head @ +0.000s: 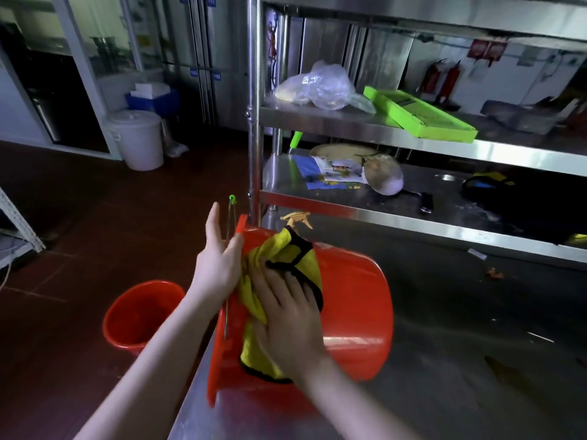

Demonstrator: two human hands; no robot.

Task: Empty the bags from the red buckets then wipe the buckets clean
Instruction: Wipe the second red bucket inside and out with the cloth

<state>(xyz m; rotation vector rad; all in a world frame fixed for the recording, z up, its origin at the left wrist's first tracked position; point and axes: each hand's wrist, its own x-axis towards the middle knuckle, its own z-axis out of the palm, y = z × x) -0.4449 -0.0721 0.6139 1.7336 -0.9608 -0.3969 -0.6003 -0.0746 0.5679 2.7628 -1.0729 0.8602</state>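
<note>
A red bucket (355, 300) lies on its side on the steel counter, its mouth turned toward me and to the left. My right hand (289, 315) presses a yellow cloth with black trim (254, 312) flat against the bucket near its rim, fingers spread. At the rim's upper left edge my left hand (216, 262) touches it with straight fingers. The bucket's wire handle (229, 236) with a green grip sticks up behind that hand. A second red bucket (139, 312) stands upright on the floor to the left, with nothing visible inside.
A yellow spray bottle nozzle (297, 218) pokes up behind the lying bucket. Steel shelves (413, 217) at the back hold a clear plastic bag (320, 87), a green tray (419, 114) and papers. A white lidded bin (138, 138) stands on the red-brown floor.
</note>
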